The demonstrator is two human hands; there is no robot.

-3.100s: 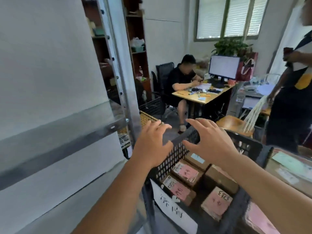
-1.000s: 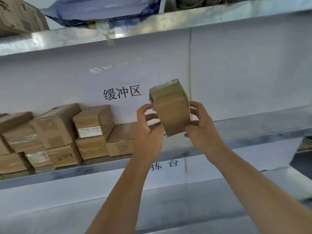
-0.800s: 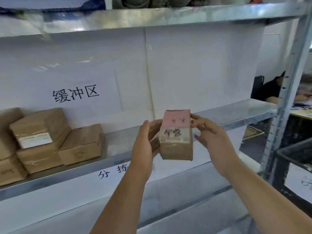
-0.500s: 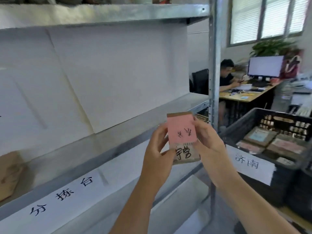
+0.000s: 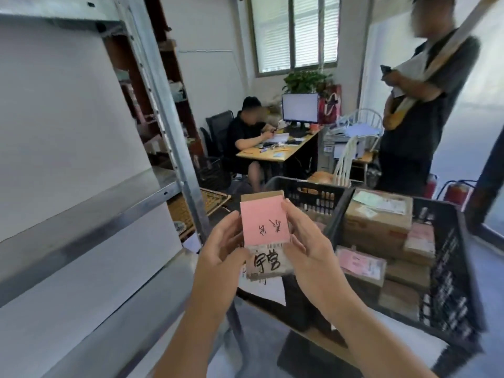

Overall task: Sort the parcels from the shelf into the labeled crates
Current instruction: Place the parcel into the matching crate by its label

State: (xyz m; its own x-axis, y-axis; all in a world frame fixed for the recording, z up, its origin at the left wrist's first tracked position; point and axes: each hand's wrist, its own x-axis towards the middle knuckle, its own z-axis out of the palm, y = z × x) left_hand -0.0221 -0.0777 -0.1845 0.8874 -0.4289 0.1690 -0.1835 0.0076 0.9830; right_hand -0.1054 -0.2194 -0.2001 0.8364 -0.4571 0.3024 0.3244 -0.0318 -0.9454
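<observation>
I hold a small cardboard parcel (image 5: pixel 264 236) upright in front of me, its pink label and black handwriting facing me. My left hand (image 5: pixel 222 246) grips its left side and my right hand (image 5: pixel 308 245) its right side. Just behind the parcel stands a black crate (image 5: pixel 308 190), mostly hidden by the parcel and my hands. To the right is a second black crate (image 5: pixel 452 268) filled with several brown parcels, some with pink labels. The metal shelf (image 5: pixel 90 214) runs along my left.
A steel shelf post (image 5: pixel 174 140) rises left of my hands. A person sits at a desk (image 5: pixel 275 154) with a monitor at the back. Another person (image 5: pixel 417 118) stands at the right behind the crates. Red fire extinguishers (image 5: pixel 455 192) stand by the right wall.
I picked a parcel off the shelf, turned it label-up, and swung right with it. The shelf now lies at my left and the crates are close in front.
</observation>
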